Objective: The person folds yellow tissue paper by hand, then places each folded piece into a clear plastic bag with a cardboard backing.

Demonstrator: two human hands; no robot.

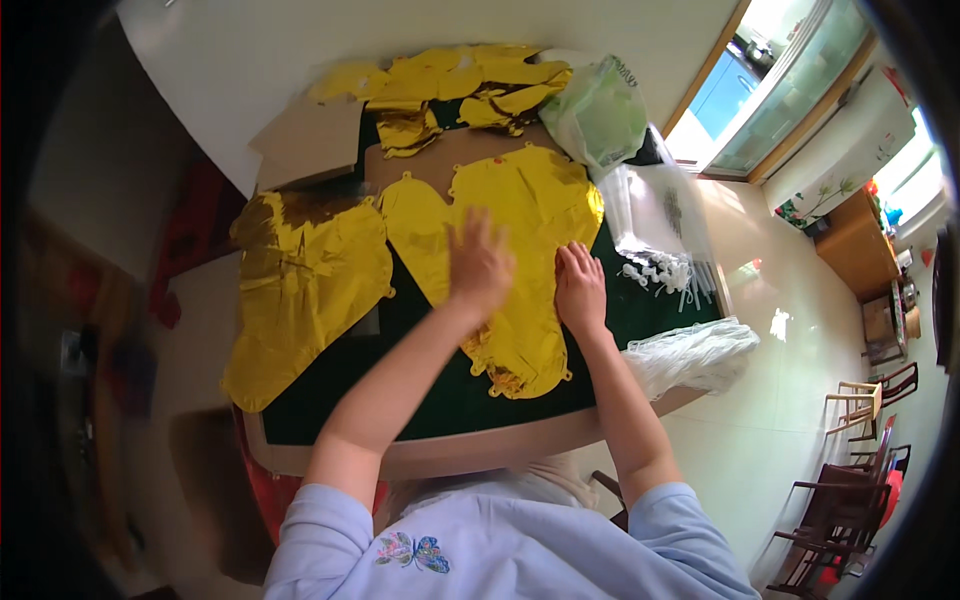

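Note:
A flat, uninflated gold foil balloon with small tabs along its edge lies in front of me on the table. My left hand is over its middle, fingers spread and slightly blurred by motion. On the balloon's right edge rests my right hand, fingers extended and lying on the foil. Another gold foil balloon lies flat at the left, its lower end reaching past the table's edge. At the far side, several more gold foil pieces are heaped and overlap.
A green-topped table with a pale rim carries everything. Cardboard lies at the back left. On the right are a pale green plastic bag, clear bags with white ties and a bundle of white string. Chairs stand farther right.

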